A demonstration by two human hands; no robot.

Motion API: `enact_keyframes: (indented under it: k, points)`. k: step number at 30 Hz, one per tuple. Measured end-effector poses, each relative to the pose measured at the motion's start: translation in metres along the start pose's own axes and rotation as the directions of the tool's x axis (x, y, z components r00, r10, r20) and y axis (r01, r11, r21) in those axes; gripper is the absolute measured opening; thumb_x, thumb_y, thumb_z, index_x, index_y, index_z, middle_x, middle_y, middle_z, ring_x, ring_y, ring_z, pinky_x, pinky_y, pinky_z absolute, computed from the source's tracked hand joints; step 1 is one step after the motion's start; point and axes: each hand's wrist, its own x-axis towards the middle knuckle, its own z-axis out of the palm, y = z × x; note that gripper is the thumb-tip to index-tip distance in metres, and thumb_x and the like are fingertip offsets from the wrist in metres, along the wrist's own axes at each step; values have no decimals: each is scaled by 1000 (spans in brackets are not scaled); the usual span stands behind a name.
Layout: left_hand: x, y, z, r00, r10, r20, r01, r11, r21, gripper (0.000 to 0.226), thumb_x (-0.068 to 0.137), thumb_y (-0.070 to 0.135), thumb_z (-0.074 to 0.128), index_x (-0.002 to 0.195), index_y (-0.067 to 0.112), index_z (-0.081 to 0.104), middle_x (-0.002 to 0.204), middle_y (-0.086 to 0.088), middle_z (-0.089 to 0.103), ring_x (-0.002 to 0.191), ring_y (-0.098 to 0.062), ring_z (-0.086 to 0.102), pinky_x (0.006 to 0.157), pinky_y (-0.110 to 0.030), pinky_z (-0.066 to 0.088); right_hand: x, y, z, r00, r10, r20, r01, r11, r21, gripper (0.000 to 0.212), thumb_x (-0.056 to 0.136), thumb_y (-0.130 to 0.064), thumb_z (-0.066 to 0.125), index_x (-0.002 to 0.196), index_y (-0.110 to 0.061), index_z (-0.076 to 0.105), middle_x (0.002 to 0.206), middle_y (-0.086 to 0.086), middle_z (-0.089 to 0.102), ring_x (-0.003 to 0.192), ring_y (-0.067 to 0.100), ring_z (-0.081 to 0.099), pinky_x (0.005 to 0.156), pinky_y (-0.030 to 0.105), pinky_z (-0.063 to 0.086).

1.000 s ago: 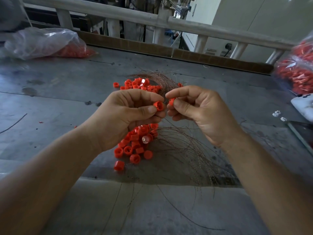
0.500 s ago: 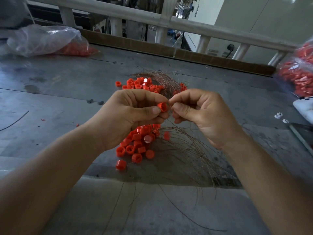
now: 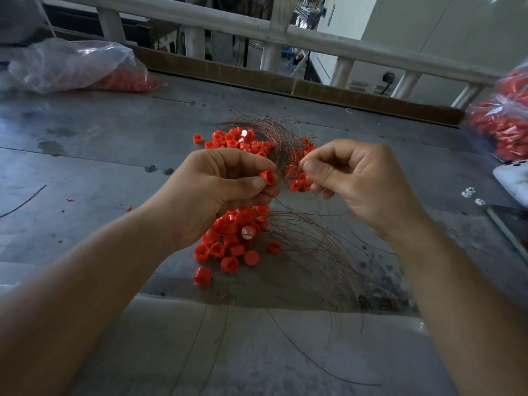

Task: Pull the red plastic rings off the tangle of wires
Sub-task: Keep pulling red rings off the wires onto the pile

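Observation:
My left hand (image 3: 220, 192) pinches a red plastic ring (image 3: 268, 177) between thumb and fingers above the table. My right hand (image 3: 357, 181), fingers curled, pinches a thin copper wire that leads from that ring; it is slightly blurred. A tangle of thin copper wires (image 3: 308, 241) lies on the table under and behind both hands. Several loose red rings (image 3: 231, 244) are heaped below my left hand, and several more rings (image 3: 237, 140) lie behind it among the wires.
A grey worn table (image 3: 100, 155) carries a clear bag of red rings (image 3: 83, 67) at the back left and another bag of rings (image 3: 503, 121) at the right edge. A white object (image 3: 514, 178) lies at the right. A white railing (image 3: 285, 35) runs behind.
My right hand let a second red ring drop onto the table, then drew away to the right from the ring in my left hand. The left hand kept its hold.

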Motion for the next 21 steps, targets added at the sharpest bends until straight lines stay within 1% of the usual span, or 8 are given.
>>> enact_keyframes:
  k: [3,5,7,9,11,13,17,21]
  points:
    - [0,0,0,1000,5,8,-5,1000,-1,20,62,3,61,76,12,71,74,-7,71,73,-15,70,62,-18,54,8,17,-21,975,42,-218,-67,992,-110,14,83,-18,65,72,-28,63,59,-9,64,55,2,60,53,16,48]
    - [-1,1,0,1000,7,16,-7,1000,-1,21,62,4,61,74,15,74,74,-6,71,73,-14,70,62,-17,54,14,31,-35,951,113,-288,-179,961,-213,13,84,-19,64,73,-26,64,63,-7,63,59,6,59,58,22,48]
    - [-1,1,1,1000,7,25,-7,1000,7,21,62,4,61,72,17,75,74,-5,72,73,-13,70,62,-17,53,17,47,-44,936,199,-291,-288,907,-306,4,83,-17,65,79,-16,68,65,-6,60,63,8,56,62,25,45]
    - [-2,1,1,1000,6,29,-6,1000,9,22,62,3,61,71,17,75,73,-4,72,72,-13,70,62,-16,53,18,59,-48,923,255,-287,-356,849,-391,5,81,-14,67,82,-10,69,64,-8,58,62,6,53,62,19,41]
    - [-3,2,1,1000,6,28,-6,1000,7,22,62,4,60,71,17,75,73,-4,72,71,-13,70,61,-16,53,18,68,-51,911,310,-270,-404,798,-446,2,80,-11,68,83,-12,68,63,-10,56,57,2,51,49,6,38]
    - [-3,2,1,1000,5,29,-5,1000,3,21,62,4,61,71,17,74,74,-5,72,72,-13,70,61,-17,53,18,74,-50,896,354,-267,-443,753,-487,9,81,-11,67,90,-13,68,67,-7,59,55,1,51,42,2,33]
    - [-4,2,0,999,4,37,-4,1000,-4,21,62,4,61,73,16,74,74,-6,71,72,-14,70,62,-17,54,20,83,-46,900,358,-249,-433,665,-608,20,80,-19,69,100,-17,69,103,2,67,94,17,60,74,17,35]
    - [-3,1,1,999,-3,39,3,1000,-7,20,62,3,61,75,14,72,74,-6,71,72,-14,70,61,-17,54,21,84,-44,909,334,-248,-413,660,-627,14,77,-19,72,90,-20,69,96,2,66,95,18,58,75,20,36]
